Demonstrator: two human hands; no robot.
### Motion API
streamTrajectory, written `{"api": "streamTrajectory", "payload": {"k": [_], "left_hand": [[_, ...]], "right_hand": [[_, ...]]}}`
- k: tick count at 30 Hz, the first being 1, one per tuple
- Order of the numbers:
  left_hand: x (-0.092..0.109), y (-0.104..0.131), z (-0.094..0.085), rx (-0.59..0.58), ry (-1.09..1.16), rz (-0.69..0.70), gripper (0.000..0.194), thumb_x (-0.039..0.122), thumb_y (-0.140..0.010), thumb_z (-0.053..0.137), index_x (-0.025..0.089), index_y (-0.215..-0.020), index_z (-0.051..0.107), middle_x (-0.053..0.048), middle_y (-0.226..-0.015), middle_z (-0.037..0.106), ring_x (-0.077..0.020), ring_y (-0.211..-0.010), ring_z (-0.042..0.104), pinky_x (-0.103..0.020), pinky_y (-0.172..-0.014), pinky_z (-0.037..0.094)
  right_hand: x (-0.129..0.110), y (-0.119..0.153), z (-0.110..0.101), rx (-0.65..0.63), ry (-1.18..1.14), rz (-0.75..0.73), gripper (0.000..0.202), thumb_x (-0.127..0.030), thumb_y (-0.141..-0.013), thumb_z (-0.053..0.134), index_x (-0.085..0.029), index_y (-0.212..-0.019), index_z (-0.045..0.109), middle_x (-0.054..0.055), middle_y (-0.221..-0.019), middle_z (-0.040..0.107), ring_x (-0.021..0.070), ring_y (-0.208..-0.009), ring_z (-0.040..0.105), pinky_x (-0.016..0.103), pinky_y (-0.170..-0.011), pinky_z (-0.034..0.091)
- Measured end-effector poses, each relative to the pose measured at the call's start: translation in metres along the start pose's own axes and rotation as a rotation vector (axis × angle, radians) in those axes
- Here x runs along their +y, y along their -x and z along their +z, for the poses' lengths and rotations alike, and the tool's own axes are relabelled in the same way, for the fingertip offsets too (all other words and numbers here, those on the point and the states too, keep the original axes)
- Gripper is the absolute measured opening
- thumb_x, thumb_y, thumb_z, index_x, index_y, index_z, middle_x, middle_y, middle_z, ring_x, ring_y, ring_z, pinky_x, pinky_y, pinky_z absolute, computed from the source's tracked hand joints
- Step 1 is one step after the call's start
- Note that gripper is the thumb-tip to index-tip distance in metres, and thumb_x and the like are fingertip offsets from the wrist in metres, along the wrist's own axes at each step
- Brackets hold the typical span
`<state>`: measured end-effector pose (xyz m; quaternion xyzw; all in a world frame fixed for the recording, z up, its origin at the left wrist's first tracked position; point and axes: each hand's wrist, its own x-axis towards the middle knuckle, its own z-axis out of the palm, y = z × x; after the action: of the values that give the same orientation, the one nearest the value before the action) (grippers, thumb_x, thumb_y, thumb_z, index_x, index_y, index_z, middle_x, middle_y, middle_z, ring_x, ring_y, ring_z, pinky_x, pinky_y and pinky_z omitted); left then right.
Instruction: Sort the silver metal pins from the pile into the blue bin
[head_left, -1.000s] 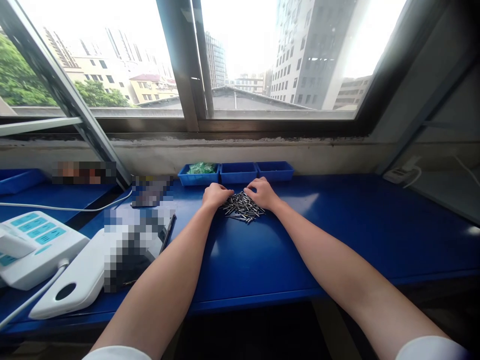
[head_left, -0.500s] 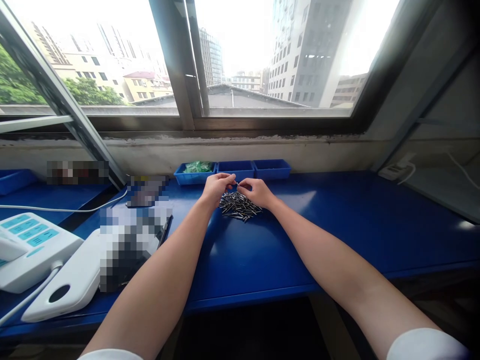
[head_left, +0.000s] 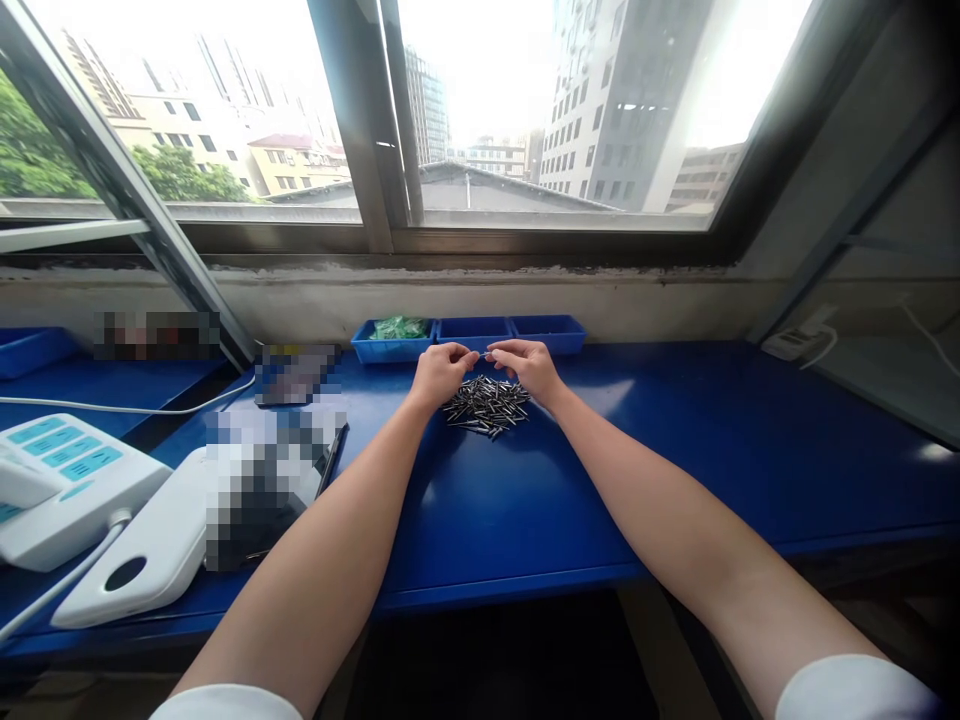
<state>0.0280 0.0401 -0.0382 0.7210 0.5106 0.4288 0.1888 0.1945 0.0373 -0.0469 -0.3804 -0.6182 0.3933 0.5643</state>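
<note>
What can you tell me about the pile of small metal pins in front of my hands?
The pile of metal pins is a loose heap of short, thin, silvery-grey rods, shiny like steel, lying criss-crossed and flat on the blue worktop. It sits just in front of three blue bins by the wall. The left hand and right hand hover at its far edge, fingertips pinched together above it around something too small to make out.

Pin pile (head_left: 486, 405) on bench (head_left: 675, 450); three bins (head_left: 472, 334) behind; probably scale (head_left: 60, 485) far left.

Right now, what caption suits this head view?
Two bare hands, left hand and right hand, meet above a heap of small metal pins on a blue table.
</note>
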Motion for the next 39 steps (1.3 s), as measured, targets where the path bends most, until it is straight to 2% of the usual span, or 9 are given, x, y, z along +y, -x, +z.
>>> {"api": "streamTrajectory", "payload": {"k": [5, 11, 17, 23, 25, 27, 30, 34, 39], "left_hand": [[-0.005, -0.005, -0.009, 0.068, -0.094, -0.150, 0.037, 0.046, -0.075, 0.057, 0.017, -0.093, 0.070, -0.007, -0.085, 0.071, -0.0205, -0.080, 0.064, -0.027, -0.073, 0.046], [-0.028, -0.010, -0.032, -0.103, -0.381, -0.379, 0.023, 0.023, -0.066, 0.058, 0.019, -0.084, 0.072, -0.011, -0.093, 0.071, -0.0278, -0.093, 0.063, -0.031, -0.080, 0.046], [-0.015, -0.002, -0.024, -0.223, -0.426, -0.302, 0.031, 0.043, -0.063, 0.063, 0.019, -0.081, 0.071, -0.014, -0.090, 0.070, -0.0317, -0.089, 0.063, -0.033, -0.074, 0.048], [-0.008, 0.003, -0.015, -0.250, -0.452, -0.241, 0.023, 0.039, -0.064, 0.064, 0.020, -0.075, 0.070, -0.013, -0.086, 0.070, -0.0310, -0.087, 0.063, -0.033, -0.075, 0.047], [-0.009, 0.004, -0.014, -0.263, -0.467, -0.231, 0.023, 0.038, -0.066, 0.063, 0.020, -0.077, 0.070, -0.013, -0.087, 0.070, -0.0307, -0.087, 0.064, -0.033, -0.073, 0.048], [-0.011, 0.004, -0.014, -0.270, -0.484, -0.231, 0.024, 0.038, -0.067, 0.062, 0.021, -0.080, 0.071, -0.013, -0.085, 0.070, -0.0295, -0.085, 0.064, -0.033, -0.072, 0.048], [-0.012, 0.003, -0.014, -0.254, -0.493, -0.225, 0.025, 0.038, -0.066, 0.064, 0.021, -0.082, 0.070, -0.012, -0.084, 0.070, -0.0275, -0.083, 0.064, -0.032, -0.072, 0.048], [-0.015, 0.002, -0.014, -0.251, -0.495, -0.226, 0.020, 0.037, -0.066, 0.065, 0.021, -0.076, 0.070, -0.012, -0.086, 0.070, -0.0265, -0.082, 0.064, -0.032, -0.072, 0.048], [-0.018, 0.001, -0.013, -0.269, -0.522, -0.213, 0.020, 0.038, -0.071, 0.060, 0.021, -0.073, 0.069, -0.014, -0.084, 0.069, -0.0287, -0.082, 0.064, -0.033, -0.071, 0.048]], "right_hand": [[0.002, -0.008, -0.015, 0.127, 0.183, -0.027, 0.030, -0.035, -0.071, 0.060, -0.018, -0.094, 0.070, 0.005, -0.093, 0.071, 0.0198, -0.090, 0.064, 0.033, -0.084, 0.048], [0.014, -0.014, -0.042, 0.282, 0.942, 0.048, 0.055, -0.039, -0.076, 0.054, -0.023, -0.129, 0.052, 0.005, -0.127, 0.057, 0.0312, -0.115, 0.040, 0.050, -0.097, 0.032], [0.031, -0.019, -0.052, 0.193, 1.086, 0.124, 0.067, -0.047, -0.078, 0.049, -0.022, -0.139, 0.037, 0.006, -0.148, 0.031, 0.0364, -0.113, 0.033, 0.055, -0.090, 0.032], [0.035, -0.018, -0.049, 0.151, 1.093, 0.097, 0.065, -0.051, -0.079, 0.048, -0.024, -0.137, 0.038, 0.008, -0.152, 0.019, 0.0384, -0.119, 0.029, 0.057, -0.092, 0.031], [0.032, -0.016, -0.044, 0.185, 1.072, 0.048, 0.060, -0.049, -0.080, 0.048, -0.022, -0.133, 0.043, 0.010, -0.150, 0.023, 0.0371, -0.120, 0.030, 0.055, -0.094, 0.031], [0.027, -0.013, -0.036, 0.213, 1.036, -0.020, 0.048, -0.044, -0.081, 0.049, -0.020, -0.123, 0.053, 0.012, -0.140, 0.039, 0.0338, -0.119, 0.033, 0.050, -0.096, 0.031], [0.018, -0.007, -0.023, 0.107, 0.968, -0.109, 0.029, -0.037, -0.081, 0.051, -0.018, -0.097, 0.065, 0.011, -0.108, 0.060, 0.0272, -0.108, 0.043, 0.041, -0.093, 0.036], [0.015, 0.000, -0.006, -0.146, 0.964, -0.108, 0.036, -0.046, -0.078, 0.056, -0.018, -0.097, 0.067, 0.011, -0.102, 0.063, 0.0267, -0.101, 0.049, 0.040, -0.090, 0.038], [0.024, 0.001, 0.005, -0.263, 0.996, -0.073, 0.036, -0.047, -0.079, 0.054, -0.019, -0.097, 0.070, 0.012, -0.103, 0.063, 0.0267, -0.098, 0.052, 0.039, -0.086, 0.040]]}}
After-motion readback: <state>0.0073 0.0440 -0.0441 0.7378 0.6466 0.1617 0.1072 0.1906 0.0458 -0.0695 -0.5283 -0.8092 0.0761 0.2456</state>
